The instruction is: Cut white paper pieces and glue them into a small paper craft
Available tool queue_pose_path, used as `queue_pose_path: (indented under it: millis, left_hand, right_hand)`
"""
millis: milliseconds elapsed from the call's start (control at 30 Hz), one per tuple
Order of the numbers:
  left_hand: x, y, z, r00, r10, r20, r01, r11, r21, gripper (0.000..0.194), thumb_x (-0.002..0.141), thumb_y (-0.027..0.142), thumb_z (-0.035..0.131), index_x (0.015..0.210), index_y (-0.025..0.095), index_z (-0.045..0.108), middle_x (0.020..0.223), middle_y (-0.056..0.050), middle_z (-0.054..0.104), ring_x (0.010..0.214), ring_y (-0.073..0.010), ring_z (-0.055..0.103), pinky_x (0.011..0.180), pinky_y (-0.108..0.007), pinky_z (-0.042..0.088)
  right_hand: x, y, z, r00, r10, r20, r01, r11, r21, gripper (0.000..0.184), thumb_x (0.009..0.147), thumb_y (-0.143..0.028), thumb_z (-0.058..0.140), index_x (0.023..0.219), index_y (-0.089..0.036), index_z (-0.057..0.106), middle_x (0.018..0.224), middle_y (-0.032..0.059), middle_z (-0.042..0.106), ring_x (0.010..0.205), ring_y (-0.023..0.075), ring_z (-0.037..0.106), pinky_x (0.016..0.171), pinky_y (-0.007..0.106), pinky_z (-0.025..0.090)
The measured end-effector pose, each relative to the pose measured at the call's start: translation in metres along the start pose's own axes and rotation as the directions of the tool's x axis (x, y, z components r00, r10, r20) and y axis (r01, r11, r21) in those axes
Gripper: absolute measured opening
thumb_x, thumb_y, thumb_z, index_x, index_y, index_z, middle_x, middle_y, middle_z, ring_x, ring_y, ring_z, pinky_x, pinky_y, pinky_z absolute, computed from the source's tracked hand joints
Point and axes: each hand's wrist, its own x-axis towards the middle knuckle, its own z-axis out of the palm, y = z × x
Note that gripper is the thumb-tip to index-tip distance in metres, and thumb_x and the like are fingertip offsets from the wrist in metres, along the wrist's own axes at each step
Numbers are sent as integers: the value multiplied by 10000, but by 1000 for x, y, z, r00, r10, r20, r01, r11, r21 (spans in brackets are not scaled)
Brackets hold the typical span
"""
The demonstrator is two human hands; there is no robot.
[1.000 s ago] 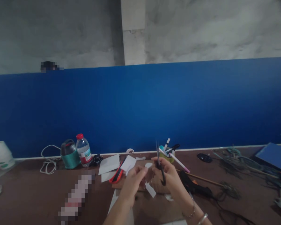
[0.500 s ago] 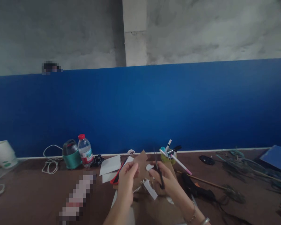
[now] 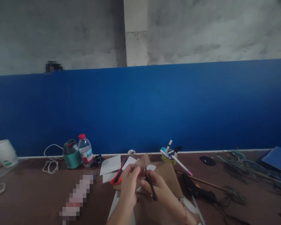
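Note:
My left hand (image 3: 129, 185) is closed in a pinch on a piece of brown cardboard (image 3: 168, 176), held up above the table. My right hand (image 3: 157, 188) grips black-handled scissors (image 3: 150, 182), whose blades point up and to the left into the cardboard next to my left fingers. A small white oval scrap (image 3: 151, 167) shows just behind the scissors. More brown card and white paper lie under my forearms at the lower edge.
On the brown table (image 3: 32, 193): white paper sheets (image 3: 110, 165), a red-and-black tool (image 3: 117, 177), a water bottle (image 3: 85, 150), a teal thread spool (image 3: 71, 154), a white cable, a pen cup (image 3: 168, 155), a black glue gun (image 3: 196, 189), tangled cords and a blue folder (image 3: 276, 159) at right. A blue wall panel stands behind.
Both hands have drifted slightly left and down. The brown cardboard has come up between them, the scissors have tilted from upright to slanting into it, and the hanging white strip is out of sight.

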Motion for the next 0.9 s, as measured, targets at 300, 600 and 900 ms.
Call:
queue_pose_path:
  millis: [300,600,900]
  left_hand:
    - [2,-5,-1,1000,1,-15,-1,1000,6,266,558,286,751,683,177,544,641,-26,686,652,-171,644,629,-263,478]
    - [3,-6,0,999,27,-18,-26,999,18,269,545,301,755,664,176,547,615,-15,674,630,-171,632,639,-280,478]
    - [2,-7,0,1000,15,-11,-15,1000,-4,319,521,328,805,662,166,570,615,-10,664,619,-168,629,635,-272,463]
  right_hand:
    - [1,5,2,1000,-23,-20,22,999,-37,416,746,-493,699,969,-147,638,853,62,659,769,199,589,679,300,463]
    - [-1,8,2,1000,-27,4,27,1000,5,374,763,-458,701,971,-159,621,890,58,667,801,199,599,706,297,472]
    - [-3,-4,3,1000,15,8,-15,1000,-1,380,724,-440,745,945,-162,610,870,48,660,822,212,607,743,320,480]
